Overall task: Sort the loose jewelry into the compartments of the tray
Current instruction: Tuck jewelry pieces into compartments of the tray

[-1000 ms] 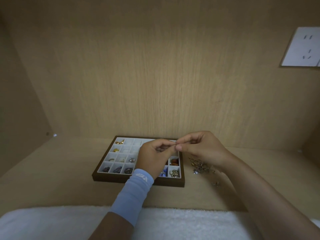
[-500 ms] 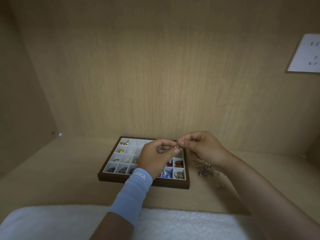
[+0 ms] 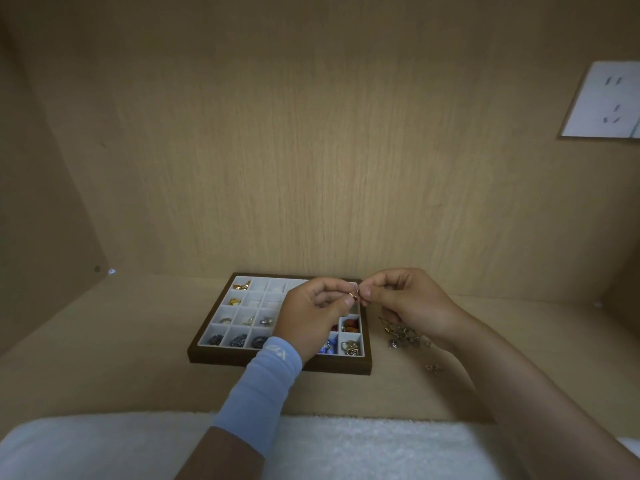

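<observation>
Dim, warm light; corners fall dark, edges bow wide-angle, small details perhaps slightly soft.

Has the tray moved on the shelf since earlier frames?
No. The tray keeps its gap to the loose jewelry pile on its right. Left hand and right hand pinch a gold piece above it.

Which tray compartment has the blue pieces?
The near-row compartment, second from the right, behind the left hand. Only it holds blue; its right neighbour holds gold-silver charms.
</observation>
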Demonstrator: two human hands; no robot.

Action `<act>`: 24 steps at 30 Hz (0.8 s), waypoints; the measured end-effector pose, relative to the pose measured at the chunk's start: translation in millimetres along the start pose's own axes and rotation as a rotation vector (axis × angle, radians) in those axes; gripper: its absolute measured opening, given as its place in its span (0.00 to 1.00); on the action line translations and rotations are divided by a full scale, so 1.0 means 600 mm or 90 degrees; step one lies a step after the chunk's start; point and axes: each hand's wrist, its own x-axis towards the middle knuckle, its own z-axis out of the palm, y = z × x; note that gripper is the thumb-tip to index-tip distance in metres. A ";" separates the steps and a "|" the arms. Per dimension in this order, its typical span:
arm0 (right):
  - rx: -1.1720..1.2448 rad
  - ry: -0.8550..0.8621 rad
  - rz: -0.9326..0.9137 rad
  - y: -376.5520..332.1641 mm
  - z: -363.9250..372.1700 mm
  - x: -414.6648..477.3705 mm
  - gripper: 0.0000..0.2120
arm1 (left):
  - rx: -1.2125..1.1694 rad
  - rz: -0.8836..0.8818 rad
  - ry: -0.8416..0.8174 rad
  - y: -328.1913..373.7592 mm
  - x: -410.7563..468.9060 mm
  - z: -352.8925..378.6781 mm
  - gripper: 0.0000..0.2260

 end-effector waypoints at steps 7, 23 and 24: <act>-0.014 -0.012 -0.042 0.002 -0.012 -0.008 0.03 | -0.017 -0.003 0.003 0.010 -0.006 0.016 0.08; -0.536 -0.101 0.029 0.038 -0.066 -0.005 0.08 | 0.057 0.022 -0.013 0.001 -0.007 0.017 0.10; -0.532 -0.085 0.021 0.036 -0.065 -0.005 0.07 | 0.056 0.022 -0.014 0.001 -0.007 0.018 0.10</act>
